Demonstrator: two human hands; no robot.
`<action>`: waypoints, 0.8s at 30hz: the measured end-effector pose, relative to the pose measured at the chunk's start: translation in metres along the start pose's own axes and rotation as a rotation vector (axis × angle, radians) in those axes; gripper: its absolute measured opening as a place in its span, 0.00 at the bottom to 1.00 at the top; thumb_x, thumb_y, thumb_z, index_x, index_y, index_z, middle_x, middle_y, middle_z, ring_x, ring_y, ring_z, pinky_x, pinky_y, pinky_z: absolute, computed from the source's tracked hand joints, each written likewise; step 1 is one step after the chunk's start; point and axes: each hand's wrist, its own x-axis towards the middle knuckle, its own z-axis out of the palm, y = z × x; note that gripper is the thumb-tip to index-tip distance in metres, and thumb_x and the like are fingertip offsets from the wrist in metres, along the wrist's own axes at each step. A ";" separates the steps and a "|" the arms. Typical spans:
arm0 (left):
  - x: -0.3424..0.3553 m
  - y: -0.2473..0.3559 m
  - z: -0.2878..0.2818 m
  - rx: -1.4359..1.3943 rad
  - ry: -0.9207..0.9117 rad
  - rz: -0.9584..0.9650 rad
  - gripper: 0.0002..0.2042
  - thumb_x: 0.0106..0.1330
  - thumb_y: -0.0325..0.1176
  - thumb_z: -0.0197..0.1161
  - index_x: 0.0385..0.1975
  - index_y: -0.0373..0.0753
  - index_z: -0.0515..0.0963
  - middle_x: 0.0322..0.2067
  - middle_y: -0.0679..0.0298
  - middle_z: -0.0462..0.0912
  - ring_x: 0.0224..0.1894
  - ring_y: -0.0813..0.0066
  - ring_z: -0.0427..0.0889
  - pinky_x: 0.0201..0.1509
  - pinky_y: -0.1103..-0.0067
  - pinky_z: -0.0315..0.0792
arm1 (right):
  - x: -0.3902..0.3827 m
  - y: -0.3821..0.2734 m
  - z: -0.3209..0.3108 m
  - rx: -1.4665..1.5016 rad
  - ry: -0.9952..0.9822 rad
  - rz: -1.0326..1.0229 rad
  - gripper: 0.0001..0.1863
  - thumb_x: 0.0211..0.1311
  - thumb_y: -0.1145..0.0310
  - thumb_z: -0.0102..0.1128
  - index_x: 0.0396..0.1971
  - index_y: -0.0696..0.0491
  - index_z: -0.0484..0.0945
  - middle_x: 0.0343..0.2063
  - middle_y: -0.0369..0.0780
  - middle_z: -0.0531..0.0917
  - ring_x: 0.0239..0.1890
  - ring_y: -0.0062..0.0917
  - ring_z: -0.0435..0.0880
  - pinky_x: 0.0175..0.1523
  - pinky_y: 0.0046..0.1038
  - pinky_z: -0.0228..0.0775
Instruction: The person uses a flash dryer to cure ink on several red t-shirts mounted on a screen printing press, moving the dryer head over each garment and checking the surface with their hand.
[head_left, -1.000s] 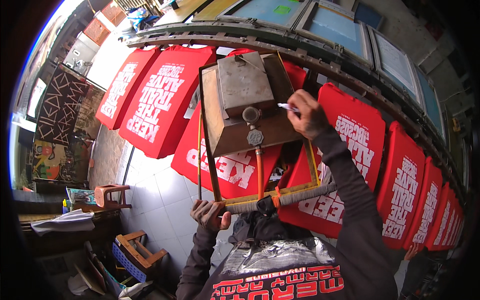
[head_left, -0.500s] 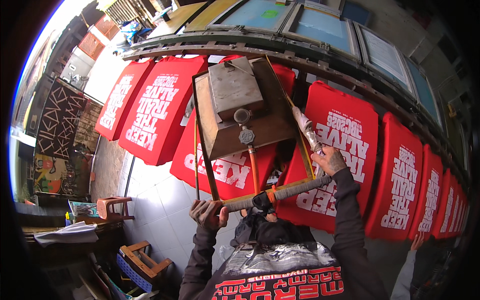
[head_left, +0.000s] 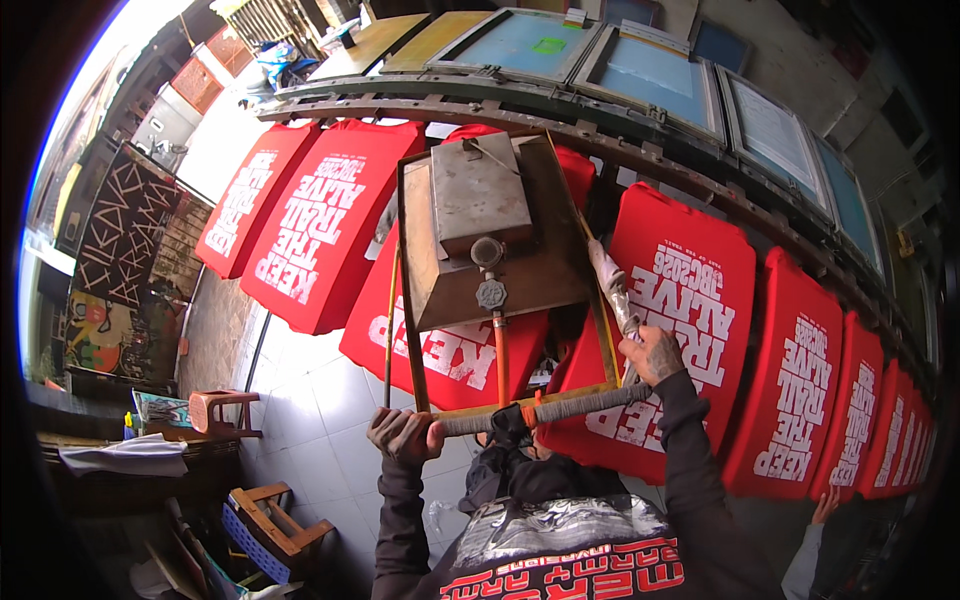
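Observation:
A metal heater (head_left: pixel 485 195), a hooded panel with a grey box on top, hangs in a frame over red shirts. My left hand (head_left: pixel 405 435) is closed round the left end of its tape-wrapped handle bar (head_left: pixel 580 405). My right hand (head_left: pixel 652 355) grips the frame's right side, where a cloth-wrapped rod (head_left: pixel 608 270) runs down into the fist. An orange hose (head_left: pixel 502 360) leads from a round metal fitting (head_left: pixel 490 293) toward the handle. Below the heater lies a red shirt (head_left: pixel 365 345) with white print, partly hidden by it.
More red printed shirts (head_left: pixel 690 250) lie in a row to both sides. Behind them runs a metal rail (head_left: pixel 400 108) with framed screens (head_left: pixel 520 45). A co-worker's hand (head_left: pixel 825 505) touches a shirt at right. Stools (head_left: pixel 222 412) stand on the tiled floor (head_left: pixel 320 390) at left.
The heater and both hands have shifted slightly toward me, the right hand most visibly. The view has tilted a little. Both grips stay closed.

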 end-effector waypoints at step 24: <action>0.006 0.009 -0.012 0.000 -0.142 -0.134 0.24 0.75 0.46 0.46 0.17 0.41 0.76 0.13 0.64 0.67 0.17 0.63 0.65 0.29 0.68 0.59 | 0.006 0.110 -0.001 -0.076 0.432 -0.094 0.24 0.72 0.59 0.60 0.62 0.56 0.76 0.60 0.47 0.78 0.38 0.39 0.89 0.44 0.37 0.82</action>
